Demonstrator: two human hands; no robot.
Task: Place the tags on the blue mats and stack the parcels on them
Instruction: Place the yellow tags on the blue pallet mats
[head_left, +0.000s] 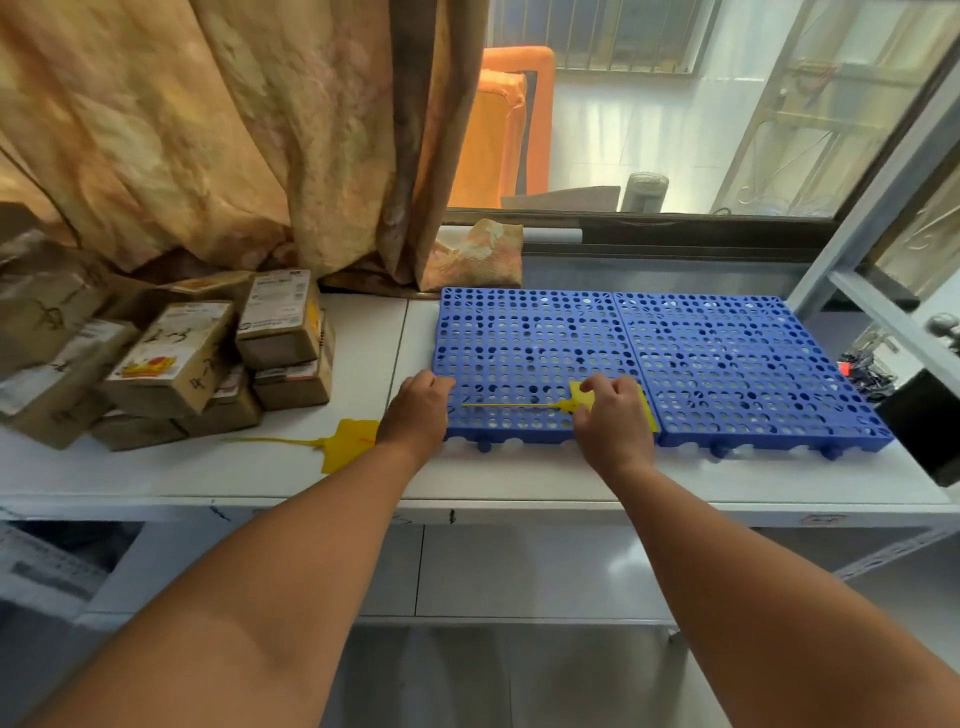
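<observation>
A yellow tag (582, 397) lies on the near edge of the left blue mat (524, 338), its thin strap pointing left; the right hand (613, 415) pinches its flag end with fingers curled. The left hand (421, 410), loosely curled, grips the mat's near-left corner. The right blue mat (753, 364) adjoins it. A second yellow tag (345, 444) lies on the white table (493, 483), near the stacked cardboard parcels (208, 353).

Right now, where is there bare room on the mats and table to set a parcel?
The right mat is wholly bare, as is the left mat behind both hands. Table between parcels and left mat is narrow. Crowded: left mat's front edge, with hands and tag.
</observation>
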